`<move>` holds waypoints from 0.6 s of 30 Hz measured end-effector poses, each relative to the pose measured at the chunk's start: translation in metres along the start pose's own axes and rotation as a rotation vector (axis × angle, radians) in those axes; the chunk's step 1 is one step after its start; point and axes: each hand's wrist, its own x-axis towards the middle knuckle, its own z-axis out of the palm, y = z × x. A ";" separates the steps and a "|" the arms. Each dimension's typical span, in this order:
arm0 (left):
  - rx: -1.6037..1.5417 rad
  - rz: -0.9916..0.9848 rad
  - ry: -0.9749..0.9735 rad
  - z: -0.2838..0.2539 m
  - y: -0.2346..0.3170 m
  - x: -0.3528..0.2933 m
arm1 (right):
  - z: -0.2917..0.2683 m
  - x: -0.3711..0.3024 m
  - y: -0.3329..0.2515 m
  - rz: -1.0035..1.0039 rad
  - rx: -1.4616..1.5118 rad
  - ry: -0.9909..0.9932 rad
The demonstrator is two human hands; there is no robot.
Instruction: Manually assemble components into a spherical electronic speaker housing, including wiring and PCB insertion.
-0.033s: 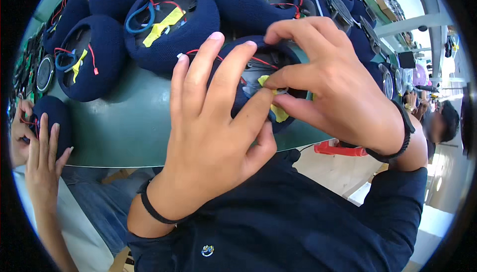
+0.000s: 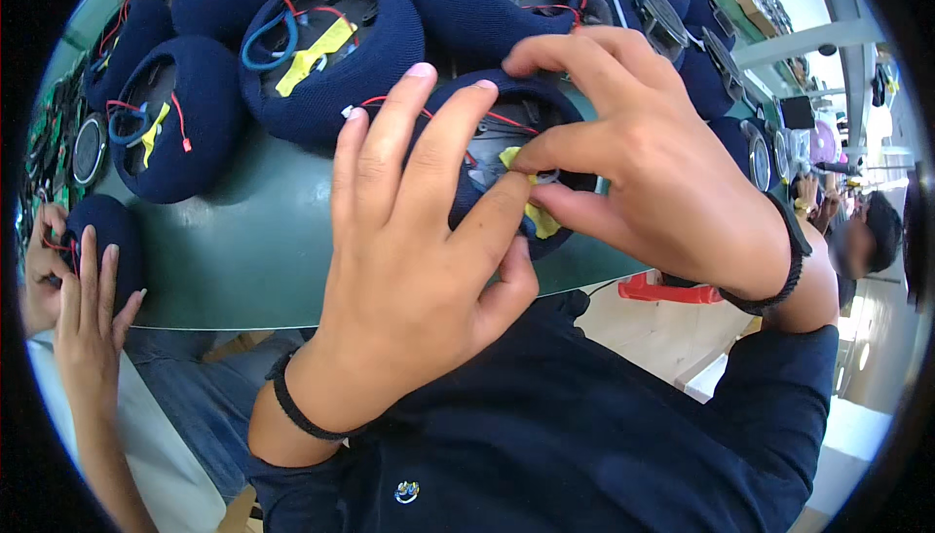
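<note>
A round dark blue knit-covered housing point(image 2: 551, 91) lies on the green table under both my hands. Red wires and a strip of yellow tape point(image 2: 542, 222) show inside its dark opening. My right hand point(image 2: 648, 158) has its thumb and index finger pinched on the tape, the other fingers arched over the housing's far rim. My left hand point(image 2: 414, 231) spans the near left side with fingers spread; its index fingertip touches the tape beside the right fingertips, and its thumb rests lower by the rim. Fingers hide part of the tape.
Similar blue housings point(image 2: 399, 41) with red wires and yellow tape crowd the far side of the green table point(image 2: 253, 260). At the left, a co-worker's hands point(image 2: 88, 323) handle another housing point(image 2: 112, 241). Round speaker parts point(image 2: 662, 21) stand at the right; a red bar point(image 2: 672, 291) sits below the table edge.
The view has shifted very slightly. Both my hands keep the same hold and place on the housing.
</note>
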 end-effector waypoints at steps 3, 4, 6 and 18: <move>0.043 -0.006 -0.079 -0.009 0.005 0.008 | 0.008 -0.003 0.006 0.001 0.023 0.058; 0.054 0.000 -0.086 -0.010 0.006 0.010 | 0.010 -0.003 0.009 0.008 0.050 0.062; 0.054 0.016 -0.091 -0.012 0.008 0.014 | 0.014 -0.004 0.014 0.014 0.071 0.050; 0.196 0.045 -0.269 -0.025 0.014 0.029 | 0.017 -0.014 0.030 -0.069 0.233 0.052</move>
